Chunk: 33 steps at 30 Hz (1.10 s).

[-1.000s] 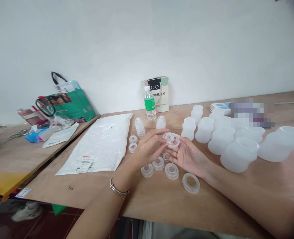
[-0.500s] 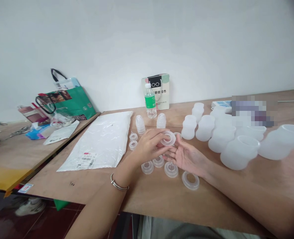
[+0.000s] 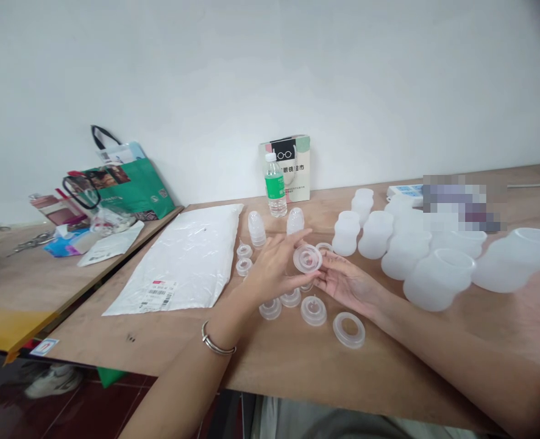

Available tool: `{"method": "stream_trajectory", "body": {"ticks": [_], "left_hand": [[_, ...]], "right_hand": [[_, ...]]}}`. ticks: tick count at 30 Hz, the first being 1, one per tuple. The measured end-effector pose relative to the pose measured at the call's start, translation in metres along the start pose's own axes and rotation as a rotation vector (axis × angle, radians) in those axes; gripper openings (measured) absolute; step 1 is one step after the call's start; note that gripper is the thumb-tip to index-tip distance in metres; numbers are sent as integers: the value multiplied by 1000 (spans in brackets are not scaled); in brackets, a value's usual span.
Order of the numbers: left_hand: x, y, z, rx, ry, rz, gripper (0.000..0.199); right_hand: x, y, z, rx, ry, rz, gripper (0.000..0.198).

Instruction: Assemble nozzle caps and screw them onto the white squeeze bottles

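A clear ring-shaped cap with concentric inner circles is held up between my hands. My right hand grips its right edge between thumb and fingers. My left hand surrounds the cap from the left, index finger stretched above it and thumb along its lower edge; the fingers are spread. Below on the table lie more clear pieces: a stepped cap with a small tip, a flat open ring, and a cap near my left wrist. Two small caps lie left of my left hand.
Two clear domed covers stand behind my hands. Several frosted wavy bottles stand at right. A white mailing bag lies left; a water bottle and paper bag stand by the wall. A green bag sits on the left table.
The cap has turned to face me more, showing its inner circles. My left fingers have spread from their hold around it, and my right fingers have closed on its right edge.
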<state>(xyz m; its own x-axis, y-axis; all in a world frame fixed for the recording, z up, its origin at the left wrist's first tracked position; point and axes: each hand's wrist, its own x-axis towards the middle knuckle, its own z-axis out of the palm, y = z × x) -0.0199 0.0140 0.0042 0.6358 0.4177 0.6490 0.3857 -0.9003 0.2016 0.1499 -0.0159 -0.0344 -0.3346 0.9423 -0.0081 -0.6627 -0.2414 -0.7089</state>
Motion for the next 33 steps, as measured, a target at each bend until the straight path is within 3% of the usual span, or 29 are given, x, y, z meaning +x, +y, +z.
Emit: {"method": "stream_trajectory", "body": {"ticks": [4, 9, 21, 29, 33], "left_hand": [[0, -2, 5, -17, -7, 43, 41], [0, -1, 8, -46, -39, 81, 39], [3, 4, 9, -65, 102, 27, 36], [3, 8, 6, -111, 67, 74, 39], [3, 8, 2, -163, 34, -8, 44]], "right_hand": [[5, 1, -5, -91, 65, -38, 6], [10, 2, -9, -90, 115, -54, 9], [2, 3, -2, 25, 147, -38, 8], [4, -2, -2, -89, 133, -113, 7], [4, -6, -4, -241, 156, -206, 10]]}}
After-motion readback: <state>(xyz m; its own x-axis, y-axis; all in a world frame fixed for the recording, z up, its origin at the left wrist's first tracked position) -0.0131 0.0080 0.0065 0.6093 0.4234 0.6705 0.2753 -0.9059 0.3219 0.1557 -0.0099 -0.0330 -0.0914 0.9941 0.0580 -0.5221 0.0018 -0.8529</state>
